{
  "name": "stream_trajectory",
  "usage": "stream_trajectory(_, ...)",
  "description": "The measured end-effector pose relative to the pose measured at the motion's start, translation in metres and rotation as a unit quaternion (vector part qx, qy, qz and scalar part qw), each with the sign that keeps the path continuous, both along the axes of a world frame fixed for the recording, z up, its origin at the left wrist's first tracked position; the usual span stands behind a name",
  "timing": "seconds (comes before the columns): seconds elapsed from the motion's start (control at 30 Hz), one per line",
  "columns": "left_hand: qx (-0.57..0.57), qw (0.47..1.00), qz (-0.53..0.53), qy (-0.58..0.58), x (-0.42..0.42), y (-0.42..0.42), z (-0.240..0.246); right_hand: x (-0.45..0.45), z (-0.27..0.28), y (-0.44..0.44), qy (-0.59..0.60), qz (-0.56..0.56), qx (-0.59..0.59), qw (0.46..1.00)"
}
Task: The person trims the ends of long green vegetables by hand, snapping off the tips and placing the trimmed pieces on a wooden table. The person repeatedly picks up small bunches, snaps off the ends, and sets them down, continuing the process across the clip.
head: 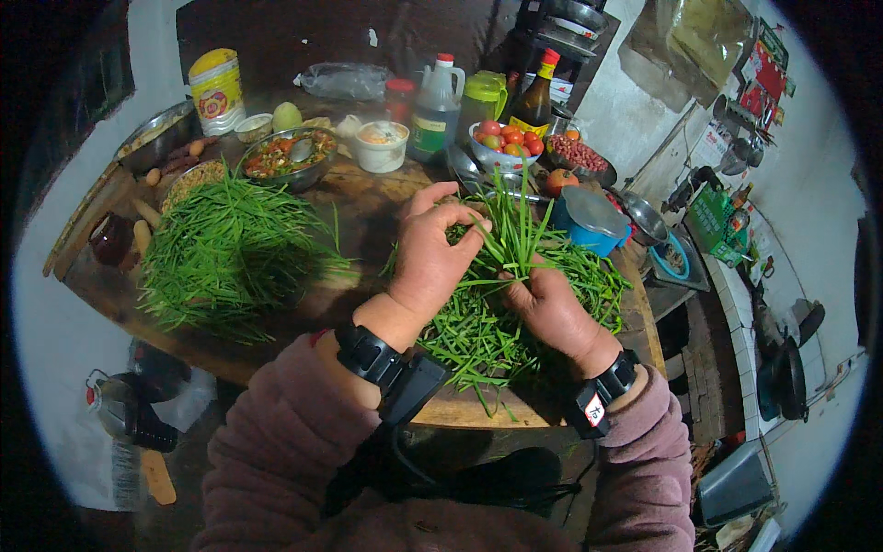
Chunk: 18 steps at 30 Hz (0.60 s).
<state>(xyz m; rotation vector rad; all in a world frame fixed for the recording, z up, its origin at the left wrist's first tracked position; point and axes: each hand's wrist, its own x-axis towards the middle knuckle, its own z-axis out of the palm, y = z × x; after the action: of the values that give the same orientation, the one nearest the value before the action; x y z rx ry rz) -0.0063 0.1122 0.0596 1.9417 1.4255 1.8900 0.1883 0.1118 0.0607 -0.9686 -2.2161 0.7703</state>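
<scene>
My right hand (555,307) grips a small bunch of Chinese chives (517,228), its green blades standing up from between thumb and fingers. At the left side of that bunch, my left hand (433,259) has thumb and fingertips pinched together on a chive leaf. Beneath both hands a loose heap of chives (476,338) spreads over the wooden table (331,303), some pieces reaching its front edge. A larger, tidier pile of long chives (221,255) lies to the left. Each wrist wears a black strapped device.
Behind the hands stand a bowl of tomatoes (507,162), a blue lidded container (593,219), a plastic jug (436,110) and a glass bottle (537,96). A metal bowl of chopped food with a spoon (290,157) sits back left. A tiled counter (741,352) runs along the right.
</scene>
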Motion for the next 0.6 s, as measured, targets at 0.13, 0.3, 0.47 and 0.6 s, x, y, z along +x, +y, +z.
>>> stream_trajectory(0.13, -0.034, 0.998, -0.043, -0.024, 0.0026, -0.0036, -0.0012, -0.0003, 0.0013, -0.0030, -0.007, 0.002, 0.028, 1.000)
stream_trajectory(0.3, -0.043, 0.996, -0.067, -0.031, 0.0037, -0.0059, 0.0006, -0.0039, 0.0021, -0.0047, 0.013, -0.016, 0.055, 0.998)
stream_trajectory(0.47, -0.049, 0.994, -0.082, -0.044, 0.0042, -0.0060, 0.0013, -0.0035, 0.0045, -0.0074, -0.020, -0.026, 0.088, 0.996)
stream_trajectory(0.6, -0.052, 0.994, -0.084, -0.047, 0.0040, -0.0060, 0.0016, -0.0045, 0.0084, -0.0096, -0.034, -0.026, 0.103, 0.994)
